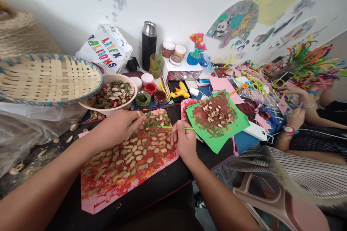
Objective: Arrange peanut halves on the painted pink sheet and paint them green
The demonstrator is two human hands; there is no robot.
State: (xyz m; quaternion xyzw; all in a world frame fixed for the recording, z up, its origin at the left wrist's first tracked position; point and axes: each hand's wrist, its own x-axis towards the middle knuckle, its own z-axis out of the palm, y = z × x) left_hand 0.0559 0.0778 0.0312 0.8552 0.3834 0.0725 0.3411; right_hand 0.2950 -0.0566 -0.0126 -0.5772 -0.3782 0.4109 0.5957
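Observation:
My left hand point(127, 124) is closed over the upper part of a pink sheet point(101, 202) smeared with red, orange and green paint. A small pale tan piece shows at its fingertips, too small to name. Rows of peanut shells point(131, 157) lie on the sheet, and some near the top are green. In my right hand point(186, 142), at the sheet's right edge, a thin green stick point(166, 127) is pinched, its left end over the sheet. Beside that hand is a green sheet point(217, 144) with brown paint and loose shells point(217, 113).
A pink bowl of painted shells point(114, 94) and a woven basket point(51, 79) stand left. Behind are paint jars point(142, 99), a yellow glue gun point(180, 90) and a black flask point(149, 47). Other people's hands point(295, 117) are at right, near craft scraps and a chair point(287, 198).

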